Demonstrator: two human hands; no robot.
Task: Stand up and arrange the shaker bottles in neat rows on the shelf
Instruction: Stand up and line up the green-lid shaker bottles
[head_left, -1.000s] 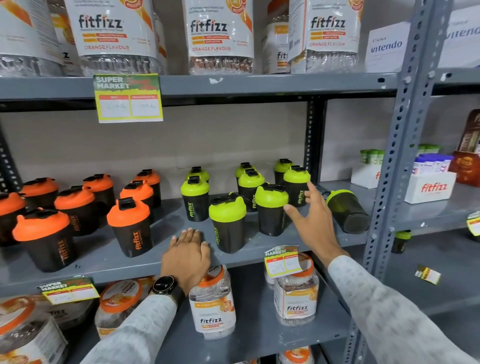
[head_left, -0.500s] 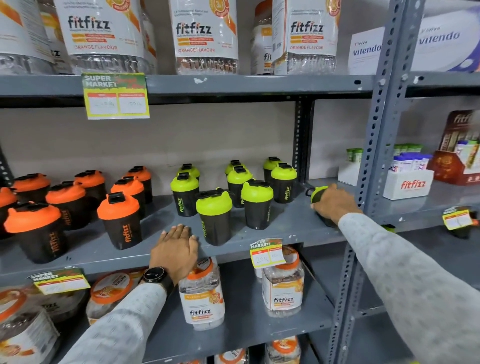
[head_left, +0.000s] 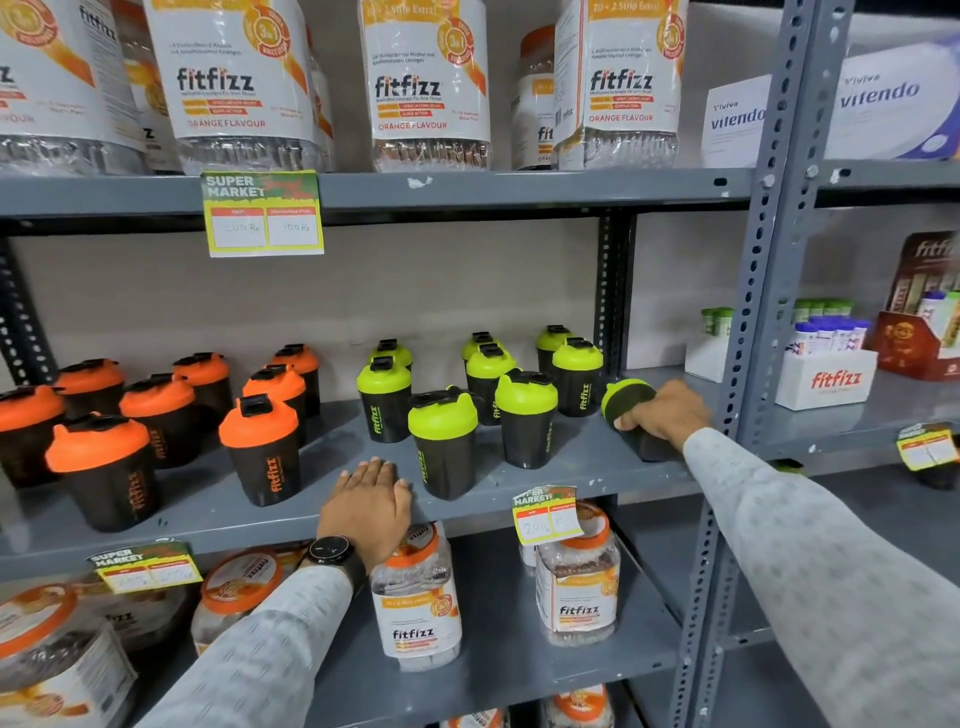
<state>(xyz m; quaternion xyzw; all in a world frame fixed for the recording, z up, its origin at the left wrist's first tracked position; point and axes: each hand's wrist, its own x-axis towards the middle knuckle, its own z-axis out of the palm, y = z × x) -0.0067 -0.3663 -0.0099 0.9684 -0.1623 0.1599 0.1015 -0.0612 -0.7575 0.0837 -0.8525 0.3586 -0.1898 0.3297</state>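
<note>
Step in hand: righting the one fallen shaker bottle. The toppled green-lidded shaker (head_left: 631, 415) lies on its side at the right end of the shelf (head_left: 545, 470), close to the grey upright post (head_left: 748, 322), lid pointing left toward the standing green-lidded shakers (head_left: 524, 415). The right hand (head_left: 667, 415) is laid over its dark body with fingers curled round it; grip appears closed on the bottle. The left hand (head_left: 371, 501) rests flat on the front edge of the shelf, fingers extended together, holding nothing. The orange-lidded shakers (head_left: 260, 447) occupy the left half, all upright, in loose staggered rows.

Judgement: the next move calls for tipping the held bottle upright and seating it at the right end of the green group, beside the nearest standing one. The front green shakers sit out of line and likely need squaring.
</note>
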